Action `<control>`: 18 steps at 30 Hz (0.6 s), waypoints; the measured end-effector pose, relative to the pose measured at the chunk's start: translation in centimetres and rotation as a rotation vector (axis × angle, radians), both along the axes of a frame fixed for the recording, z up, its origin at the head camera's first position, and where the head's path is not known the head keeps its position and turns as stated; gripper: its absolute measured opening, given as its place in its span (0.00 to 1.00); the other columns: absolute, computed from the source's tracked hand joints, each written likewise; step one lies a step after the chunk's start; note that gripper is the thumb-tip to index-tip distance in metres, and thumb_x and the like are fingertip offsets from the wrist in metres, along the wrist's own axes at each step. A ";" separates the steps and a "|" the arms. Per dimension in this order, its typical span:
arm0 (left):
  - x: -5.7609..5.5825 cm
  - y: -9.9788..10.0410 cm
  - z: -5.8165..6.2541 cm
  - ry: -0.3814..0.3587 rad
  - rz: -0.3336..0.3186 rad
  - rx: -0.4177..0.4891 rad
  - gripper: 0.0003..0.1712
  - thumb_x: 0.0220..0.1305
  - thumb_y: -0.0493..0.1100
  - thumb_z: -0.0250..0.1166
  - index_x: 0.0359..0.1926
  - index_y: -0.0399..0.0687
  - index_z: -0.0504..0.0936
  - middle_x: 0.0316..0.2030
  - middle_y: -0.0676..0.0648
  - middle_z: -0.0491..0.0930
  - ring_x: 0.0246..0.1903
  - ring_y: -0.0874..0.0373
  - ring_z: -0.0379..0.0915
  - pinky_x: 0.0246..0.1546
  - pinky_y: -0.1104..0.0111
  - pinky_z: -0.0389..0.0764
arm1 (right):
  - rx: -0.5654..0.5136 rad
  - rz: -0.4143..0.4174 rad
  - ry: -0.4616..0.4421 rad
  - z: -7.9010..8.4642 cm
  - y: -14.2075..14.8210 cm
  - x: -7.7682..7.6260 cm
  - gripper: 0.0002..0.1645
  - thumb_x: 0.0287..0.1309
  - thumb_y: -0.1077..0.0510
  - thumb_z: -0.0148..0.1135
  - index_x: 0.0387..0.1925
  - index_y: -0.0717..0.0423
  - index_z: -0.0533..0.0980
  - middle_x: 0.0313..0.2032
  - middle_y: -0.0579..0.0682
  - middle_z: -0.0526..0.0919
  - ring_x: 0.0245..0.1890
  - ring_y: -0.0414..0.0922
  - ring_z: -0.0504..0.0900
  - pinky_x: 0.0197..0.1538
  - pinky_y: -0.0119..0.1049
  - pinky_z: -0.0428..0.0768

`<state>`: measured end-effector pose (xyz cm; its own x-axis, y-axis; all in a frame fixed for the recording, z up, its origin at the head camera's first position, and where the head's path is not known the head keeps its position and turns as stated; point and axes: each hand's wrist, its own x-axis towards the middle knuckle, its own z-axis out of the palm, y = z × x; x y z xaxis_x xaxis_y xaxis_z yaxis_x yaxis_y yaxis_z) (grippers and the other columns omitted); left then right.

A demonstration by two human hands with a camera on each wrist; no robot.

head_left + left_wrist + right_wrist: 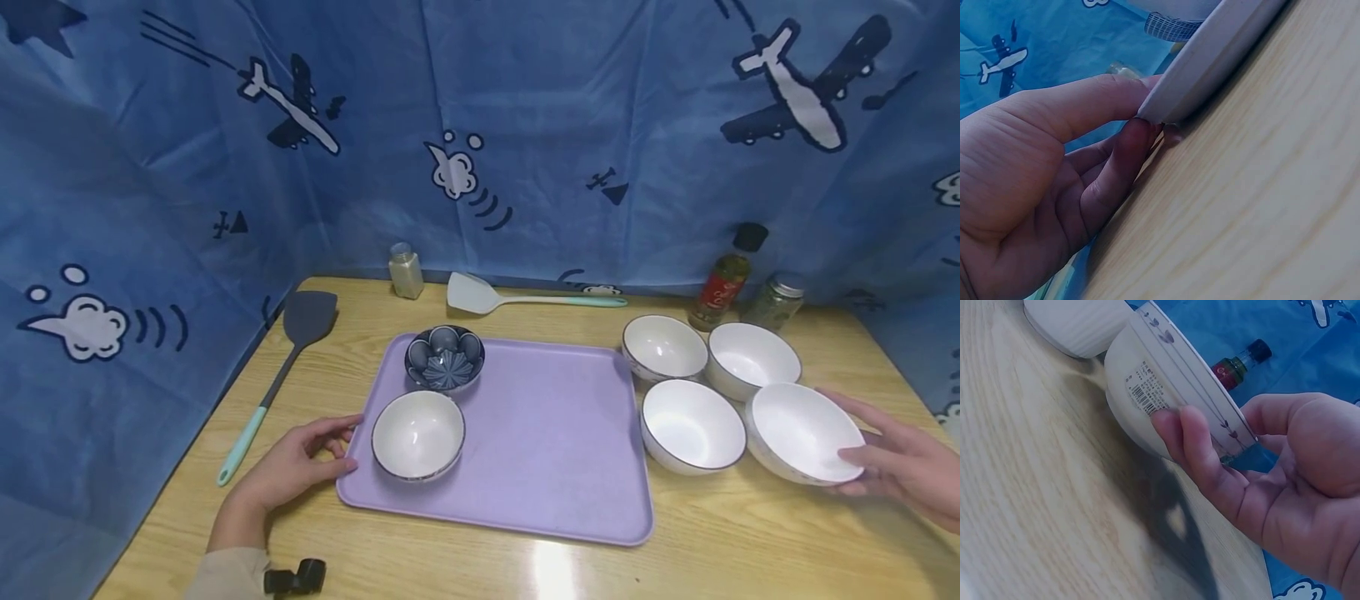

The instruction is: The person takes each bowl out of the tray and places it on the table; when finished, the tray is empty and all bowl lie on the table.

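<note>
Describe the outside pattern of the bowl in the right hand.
The bowl has thin lines and small purplish leaf motifs, clearest in the right wrist view.

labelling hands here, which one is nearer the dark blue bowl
Left. The left hand pinches the rim of the purple tray, left of the dark blue bowl; the right hand is far to that bowl's right, beyond the tray, holding a white bowl.
</note>
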<state>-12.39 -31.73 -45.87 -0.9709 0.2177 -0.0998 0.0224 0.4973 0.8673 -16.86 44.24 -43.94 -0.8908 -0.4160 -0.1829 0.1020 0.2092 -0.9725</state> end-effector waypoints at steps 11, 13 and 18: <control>-0.1 0.1 -0.4 -0.013 0.020 -0.013 0.37 0.57 0.45 0.75 0.67 0.45 0.74 0.49 0.43 0.78 0.41 0.60 0.77 0.45 0.74 0.76 | 0.082 -0.007 -0.026 -0.5 0.2 0.1 0.46 0.73 0.69 0.46 0.76 0.21 0.49 0.50 0.21 0.70 0.39 0.54 0.88 0.40 0.47 0.85; -0.1 0.1 -0.4 -0.018 0.022 -0.016 0.37 0.57 0.46 0.75 0.67 0.46 0.74 0.49 0.43 0.79 0.41 0.60 0.77 0.45 0.74 0.75 | 0.120 -0.008 -0.041 -0.5 0.1 0.1 0.46 0.74 0.67 0.47 0.76 0.19 0.48 0.49 0.21 0.68 0.40 0.54 0.88 0.41 0.48 0.85; -0.3 0.1 -0.5 -0.023 0.022 -0.022 0.37 0.57 0.47 0.75 0.67 0.48 0.74 0.49 0.44 0.78 0.41 0.59 0.77 0.46 0.74 0.75 | 0.126 -0.028 -0.101 -0.6 0.1 -0.1 0.43 0.75 0.64 0.46 0.74 0.15 0.48 0.52 0.34 0.68 0.42 0.58 0.87 0.44 0.49 0.85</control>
